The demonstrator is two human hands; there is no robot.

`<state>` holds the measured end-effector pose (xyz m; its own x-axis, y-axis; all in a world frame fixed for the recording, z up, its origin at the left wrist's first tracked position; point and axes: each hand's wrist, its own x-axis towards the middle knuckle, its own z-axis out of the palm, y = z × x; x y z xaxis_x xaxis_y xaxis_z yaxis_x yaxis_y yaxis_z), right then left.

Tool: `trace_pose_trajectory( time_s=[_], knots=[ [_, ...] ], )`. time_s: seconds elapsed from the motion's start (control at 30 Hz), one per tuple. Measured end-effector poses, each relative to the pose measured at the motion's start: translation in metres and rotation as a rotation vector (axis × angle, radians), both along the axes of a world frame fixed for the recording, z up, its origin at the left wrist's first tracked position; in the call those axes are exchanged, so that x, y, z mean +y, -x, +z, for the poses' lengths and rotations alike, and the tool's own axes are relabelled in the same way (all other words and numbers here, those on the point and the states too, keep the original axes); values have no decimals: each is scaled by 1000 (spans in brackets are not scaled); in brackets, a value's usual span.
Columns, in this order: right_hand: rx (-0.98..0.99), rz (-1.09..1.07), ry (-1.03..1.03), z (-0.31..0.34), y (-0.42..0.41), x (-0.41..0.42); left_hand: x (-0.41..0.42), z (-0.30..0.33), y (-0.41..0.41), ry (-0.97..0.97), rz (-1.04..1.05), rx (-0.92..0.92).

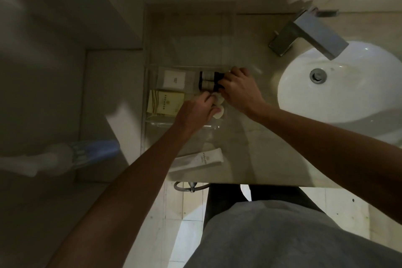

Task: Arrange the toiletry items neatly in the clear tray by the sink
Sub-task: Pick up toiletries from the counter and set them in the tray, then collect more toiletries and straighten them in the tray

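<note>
The right hand (238, 88) curls its fingers onto the dark caps of 2 small bottles (208, 81) lying side by side in the clear tray (148, 93). The left hand (195, 113) pinches a small white round item (218, 99) just beside them, both forearms reaching in over the counter (261, 148)
</note>
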<state>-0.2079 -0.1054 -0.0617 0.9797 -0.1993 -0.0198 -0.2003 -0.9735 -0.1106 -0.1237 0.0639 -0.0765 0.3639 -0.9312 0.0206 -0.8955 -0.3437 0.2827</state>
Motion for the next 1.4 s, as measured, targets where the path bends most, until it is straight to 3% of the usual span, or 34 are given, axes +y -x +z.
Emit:
trace_pose_trajectory(
  time_s=[0.23,0.5,0.67,0.8,1.07,1.3,1.4],
  knots=[
    [-22,-52,-15,19,14,2,1,15,-7,-48,-11,-179],
    [56,-294,-31,38,103,-23,-32,45,28,-170,1,-183],
    [35,-519,-61,42,213,-83,-117,56,113,-101,-215,-106],
    [56,-716,-50,43,330,-147,-213,54,220,-84,-474,-104],
    [54,-1103,-93,35,545,-235,-379,43,423,-48,-757,-126],
    [35,-1459,-195,16,641,-284,-445,27,505,-117,-989,-125],
    [73,-1490,-272,2,652,-302,-453,17,516,-113,-1001,-144]
  ],
)
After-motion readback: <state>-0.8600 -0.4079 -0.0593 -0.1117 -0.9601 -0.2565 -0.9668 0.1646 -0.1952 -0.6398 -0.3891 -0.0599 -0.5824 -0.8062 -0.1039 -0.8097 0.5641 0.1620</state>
